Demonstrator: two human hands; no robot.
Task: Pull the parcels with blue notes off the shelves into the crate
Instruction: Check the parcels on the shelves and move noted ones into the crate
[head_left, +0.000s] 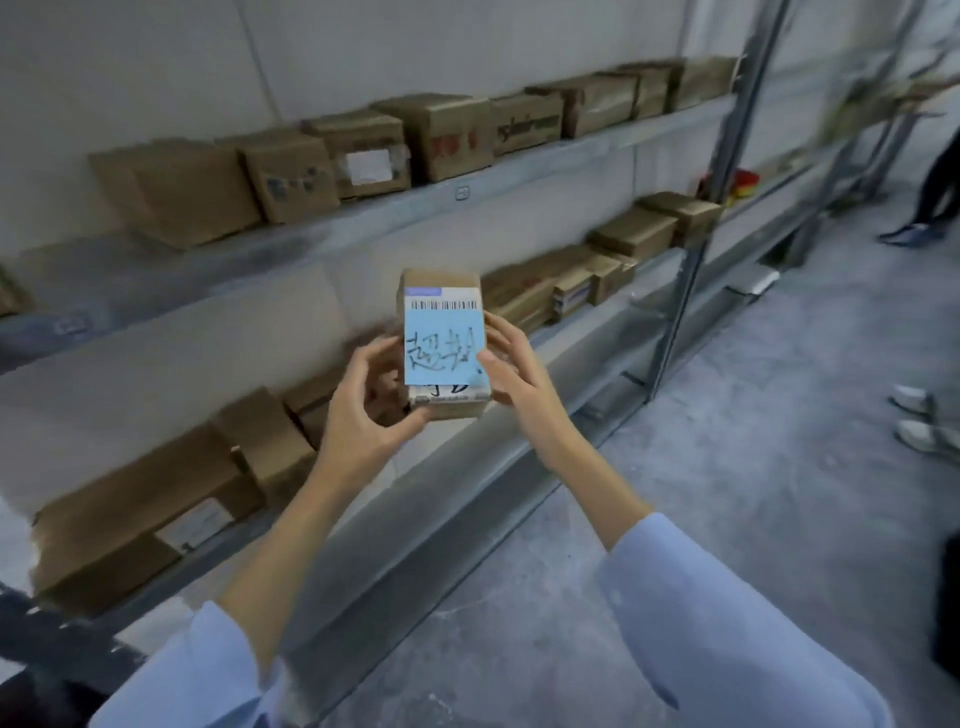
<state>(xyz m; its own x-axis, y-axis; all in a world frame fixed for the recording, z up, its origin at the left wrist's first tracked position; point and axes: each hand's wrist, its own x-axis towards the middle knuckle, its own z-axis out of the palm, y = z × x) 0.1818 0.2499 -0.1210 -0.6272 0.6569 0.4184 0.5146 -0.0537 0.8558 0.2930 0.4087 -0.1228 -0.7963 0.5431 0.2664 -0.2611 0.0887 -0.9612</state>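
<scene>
Here, the 2 hands are both closed around the same thing. The left hand (363, 410) holds a small brown cardboard parcel (451, 411) at its lower left corner, with the thumb at the near edge and the fingers curled behind the left side. The right hand (511, 376) grips the right side, the thumb pressing on the front face and the fingers wrapped behind. I see the parcel lifted in the air between the hands, in front of the grey metal lower shelf (447, 514).

On its face sits a square blue paper note (441, 353) with dark handwriting, which covers most of a white barcode label (440, 305). Both forearms come out of light blue sleeves (727, 623).

Behind, the lower shelf carries more brown cardboard boxes (634, 231), and the grey metal upper shelf (363, 223) carries a row of them too. A silver metal upright (691, 291) stands at the right end. The grey concrete floor (753, 493) lies to the right, and at the picture's right edge I see the white shoes (914, 415) of another person.
</scene>
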